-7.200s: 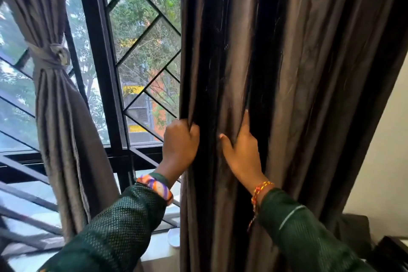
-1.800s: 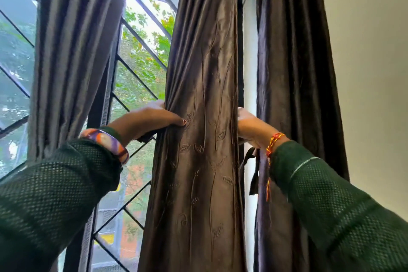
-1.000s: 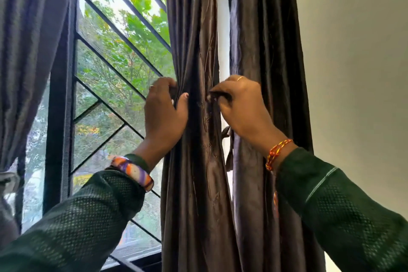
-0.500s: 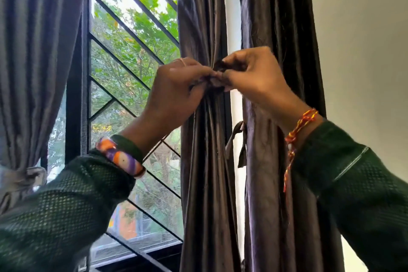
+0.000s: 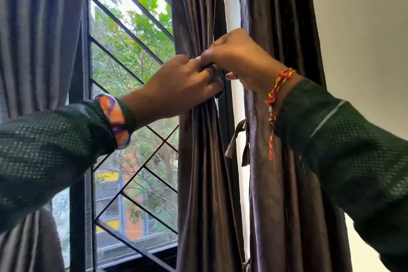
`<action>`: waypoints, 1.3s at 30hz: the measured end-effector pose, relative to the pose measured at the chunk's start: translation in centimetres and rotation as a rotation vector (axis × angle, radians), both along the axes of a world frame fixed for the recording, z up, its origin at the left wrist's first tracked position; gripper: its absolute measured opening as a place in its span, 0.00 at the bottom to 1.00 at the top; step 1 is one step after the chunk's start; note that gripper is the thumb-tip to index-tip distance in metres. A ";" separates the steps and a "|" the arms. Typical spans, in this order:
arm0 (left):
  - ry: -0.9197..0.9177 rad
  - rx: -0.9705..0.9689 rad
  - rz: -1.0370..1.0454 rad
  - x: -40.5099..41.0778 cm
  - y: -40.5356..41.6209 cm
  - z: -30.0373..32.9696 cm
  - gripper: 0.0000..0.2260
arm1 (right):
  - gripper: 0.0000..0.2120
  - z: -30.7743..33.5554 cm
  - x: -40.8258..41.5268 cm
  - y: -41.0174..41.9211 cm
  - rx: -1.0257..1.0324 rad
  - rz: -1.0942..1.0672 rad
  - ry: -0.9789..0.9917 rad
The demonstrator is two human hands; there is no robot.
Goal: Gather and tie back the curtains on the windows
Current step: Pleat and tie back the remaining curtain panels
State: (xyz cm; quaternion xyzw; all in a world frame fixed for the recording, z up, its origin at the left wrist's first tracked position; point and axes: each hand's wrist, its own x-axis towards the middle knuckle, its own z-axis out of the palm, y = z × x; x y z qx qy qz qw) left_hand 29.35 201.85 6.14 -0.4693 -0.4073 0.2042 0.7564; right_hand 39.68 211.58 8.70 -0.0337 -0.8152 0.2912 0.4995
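Observation:
A dark brown curtain (image 5: 198, 161) hangs gathered into a narrow bundle at the middle of the window. My left hand (image 5: 178, 86) and my right hand (image 5: 238, 59) meet at its front, fingers pinched on a dark tie-back band (image 5: 217, 77) that wraps the bundle. Most of the band is hidden under my fingers. A second dark curtain (image 5: 284, 172) hangs just to the right, with a loose fabric tie (image 5: 237, 139) dangling from its left edge. A grey curtain (image 5: 39, 35) hangs at the far left.
The window has a black frame post (image 5: 77, 194) and a black diagonal grille (image 5: 130, 35), with green trees outside. A pale wall (image 5: 362, 35) runs down the right side, close to the second curtain.
Over the earlier frames both hands squeezed the middle curtain from a wide panel into a narrow bundle. They came together at its front on the band.

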 end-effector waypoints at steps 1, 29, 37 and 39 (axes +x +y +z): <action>-0.010 0.040 0.049 -0.1 0.3 -0.1 0.06 | 0.04 0.0 0.0 -0.2 -0.008 0.025 -0.019; -0.145 0.363 0.123 0.2 -1.7 1.8 0.05 | 0.12 -0.4 -3.0 0.4 -0.299 0.425 0.048; -1.802 0.030 -0.026 0.9 -3.0 3.9 0.10 | 0.03 -3.3 -1.5 0.0 -0.375 0.628 -0.160; -1.919 0.005 -0.064 0.4 -3.7 4.1 0.11 | 0.06 -3.4 -1.1 -0.2 -0.344 0.684 -0.105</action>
